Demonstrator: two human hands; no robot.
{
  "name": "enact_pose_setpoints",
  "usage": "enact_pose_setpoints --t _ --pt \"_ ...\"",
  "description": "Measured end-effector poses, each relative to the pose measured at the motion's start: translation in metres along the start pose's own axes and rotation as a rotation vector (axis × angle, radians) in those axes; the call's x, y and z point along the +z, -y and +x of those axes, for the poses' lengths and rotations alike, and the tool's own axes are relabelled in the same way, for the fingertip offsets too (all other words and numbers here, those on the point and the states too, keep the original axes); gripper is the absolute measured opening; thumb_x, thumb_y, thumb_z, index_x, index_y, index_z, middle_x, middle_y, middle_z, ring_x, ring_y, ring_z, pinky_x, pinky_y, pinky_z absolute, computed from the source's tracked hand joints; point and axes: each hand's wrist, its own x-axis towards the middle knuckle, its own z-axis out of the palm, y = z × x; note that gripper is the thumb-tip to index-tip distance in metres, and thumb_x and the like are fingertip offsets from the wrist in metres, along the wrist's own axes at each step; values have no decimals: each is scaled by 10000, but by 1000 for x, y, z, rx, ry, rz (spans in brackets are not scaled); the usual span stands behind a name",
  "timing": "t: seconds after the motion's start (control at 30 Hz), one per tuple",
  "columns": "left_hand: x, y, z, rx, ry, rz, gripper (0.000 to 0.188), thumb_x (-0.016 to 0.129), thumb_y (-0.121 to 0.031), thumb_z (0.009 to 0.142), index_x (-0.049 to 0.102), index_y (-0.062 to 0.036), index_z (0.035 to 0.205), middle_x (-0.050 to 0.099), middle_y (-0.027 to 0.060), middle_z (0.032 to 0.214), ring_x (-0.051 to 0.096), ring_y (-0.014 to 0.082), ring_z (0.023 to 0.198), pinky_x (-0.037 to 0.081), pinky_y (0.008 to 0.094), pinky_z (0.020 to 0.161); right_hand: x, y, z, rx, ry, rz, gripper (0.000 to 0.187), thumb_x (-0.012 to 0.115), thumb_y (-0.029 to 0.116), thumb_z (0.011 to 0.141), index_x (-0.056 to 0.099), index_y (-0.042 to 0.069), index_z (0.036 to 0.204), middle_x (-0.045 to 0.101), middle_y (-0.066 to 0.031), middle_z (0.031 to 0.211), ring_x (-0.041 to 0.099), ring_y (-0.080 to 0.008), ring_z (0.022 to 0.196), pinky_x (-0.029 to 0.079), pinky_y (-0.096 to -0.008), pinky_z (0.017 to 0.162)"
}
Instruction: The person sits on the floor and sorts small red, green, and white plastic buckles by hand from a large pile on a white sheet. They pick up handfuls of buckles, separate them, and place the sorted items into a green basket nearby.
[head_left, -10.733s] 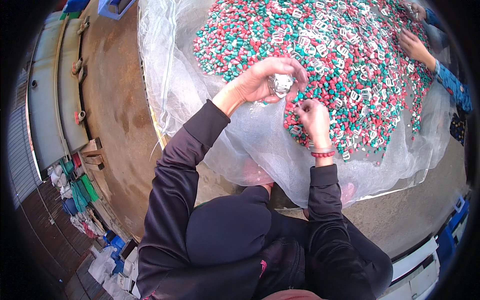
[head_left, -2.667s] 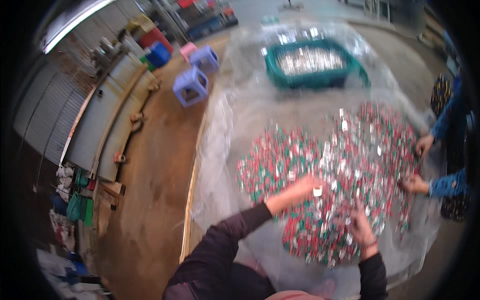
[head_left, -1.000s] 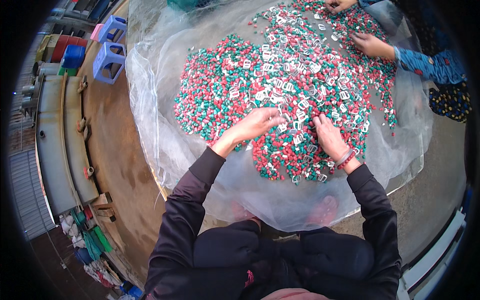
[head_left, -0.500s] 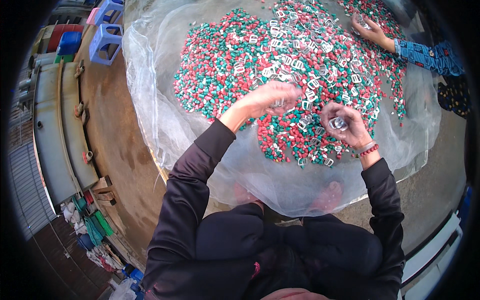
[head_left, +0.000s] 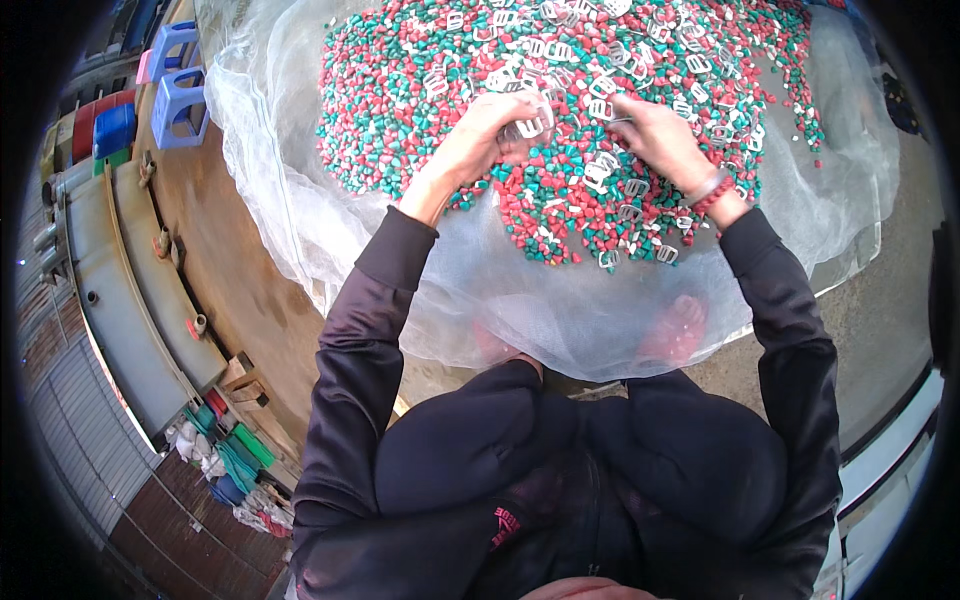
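My left hand [head_left: 484, 132] is curled round pale metal slide buckles [head_left: 536, 121], which stick out at its fingertips above the heap. To its right, my right hand [head_left: 662, 142] is palm down with its fingers bent, a red beaded bracelet on the wrist. Its fingertips come close to a buckle [head_left: 601, 107]; whether they touch it I cannot tell, and its palm is hidden. Under both hands spreads a heap of small red, green and white cone-shaped pieces [head_left: 390, 105], with many more buckles scattered through it.
White mesh sheeting [head_left: 300, 215] lies beneath the heap and drapes toward my knees. Blue plastic stools [head_left: 180, 110] stand at the far left, with a blue bin [head_left: 113, 130] beyond. Metal panels [head_left: 120, 290] run along the left side. Cloths and bags [head_left: 235, 455] are piled at lower left.
The view has shifted, and the heap sits higher in it. My right hand has turned palm down and come nearer my left; buckles showed in its palm before. Another person's hand has left the view.
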Motion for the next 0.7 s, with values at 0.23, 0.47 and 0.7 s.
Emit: enact_pose_setpoints --t 0.23,0.47,0.7 --pt "29 6 6 -104 228 -158 493 452 -419 964 627 39 1017 580 123 897 582 192 706 392 227 408 -69 -10 -41 405 153 1550 92 534 79 875 449 94 905 563 -61 842 534 -64 604 320 -167 348" --pt "56 71 28 303 14 1600 393 700 -316 820 579 -44 1077 621 166 918 654 331 784 529 438 661 -70 10 -44 339 344 1357 358 563 102 859 511 52 1210 588 -40 877 458 -21 526 316 -156 388" --pt "16 34 11 -132 -123 554 264 529 -291 958 594 -44 891 561 -8 775 505 71 643 424 247 520 -16 15 -64 -104 320 -167 275 643 128 815 518 67 1052 623 -131 818 649 -318 832 509 -420 639"
